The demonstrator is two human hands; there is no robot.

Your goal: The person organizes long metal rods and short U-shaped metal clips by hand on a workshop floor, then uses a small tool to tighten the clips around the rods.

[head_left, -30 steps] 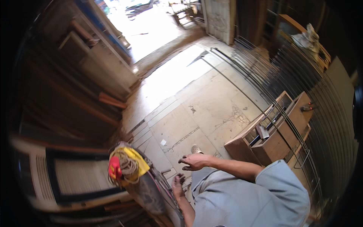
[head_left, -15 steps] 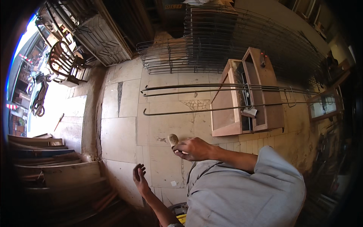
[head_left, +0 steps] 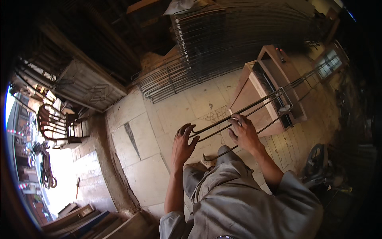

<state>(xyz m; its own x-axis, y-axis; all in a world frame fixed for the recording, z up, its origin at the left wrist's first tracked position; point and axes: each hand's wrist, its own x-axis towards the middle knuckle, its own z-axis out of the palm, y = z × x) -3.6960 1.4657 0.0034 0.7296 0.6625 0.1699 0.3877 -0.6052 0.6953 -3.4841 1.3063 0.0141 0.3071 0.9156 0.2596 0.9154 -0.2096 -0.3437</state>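
Observation:
Long dark steel rods (head_left: 215, 126) with hooked near ends stretch out in front of me toward the far right, across a wooden cabinet frame (head_left: 254, 85). A bent wire loop (head_left: 287, 98) sits around them above the cabinet. My left hand (head_left: 184, 148) is at the hooked ends, its fingers curved and its thumb spread away from them. Farther along, my right hand (head_left: 244, 133) reaches over the upper rods with thumb and fingers apart. Whether its fingertips touch the metal is hard to make out. The lowest rod (head_left: 221, 154) passes below my right hand, its hook above my knee.
Stacked wire-rod cages (head_left: 171, 77) lie beyond the rods. A dark wooden chair (head_left: 55, 121) stands at the left near the bright doorway, with a motorcycle (head_left: 45, 165) outside. Boards (head_left: 79, 221) are piled at lower left. A raised sill (head_left: 109, 153) crosses the floor.
My view has turned and the rods now slant up to the right. Both hands have come up and forward to the rods; the left was low and apart, the right near the floor.

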